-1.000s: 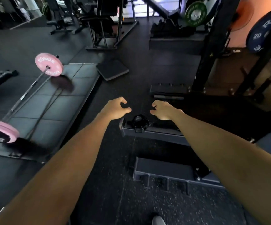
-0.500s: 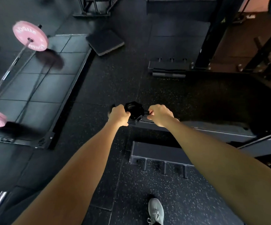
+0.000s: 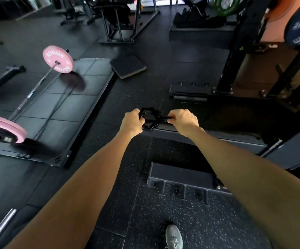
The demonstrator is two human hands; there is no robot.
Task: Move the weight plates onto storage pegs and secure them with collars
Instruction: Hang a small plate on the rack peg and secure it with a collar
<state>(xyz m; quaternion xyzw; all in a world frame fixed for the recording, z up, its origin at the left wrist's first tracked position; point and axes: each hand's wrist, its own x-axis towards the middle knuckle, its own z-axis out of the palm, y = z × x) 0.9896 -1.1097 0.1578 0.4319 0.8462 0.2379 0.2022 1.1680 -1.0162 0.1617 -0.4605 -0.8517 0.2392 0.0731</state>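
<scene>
Together, left hand (image 3: 132, 121) and right hand (image 3: 184, 120) grip the collar (image 3: 150, 119), seemingly above the rack's edge (image 3: 190, 135).

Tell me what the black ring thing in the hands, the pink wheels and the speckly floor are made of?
The black collar, held by the left hand and right hand, looks like hard plastic: glossy, with moulded edges, though it could be coated metal. The pink plates look like matte rubber with printed white letters. The floor looks like rubber matting, black with pale flecks.

Black speckled rubber floor (image 3: 163, 212), dark rack upright (image 3: 239, 44), orange wall (image 3: 275, 27) behind.
</scene>
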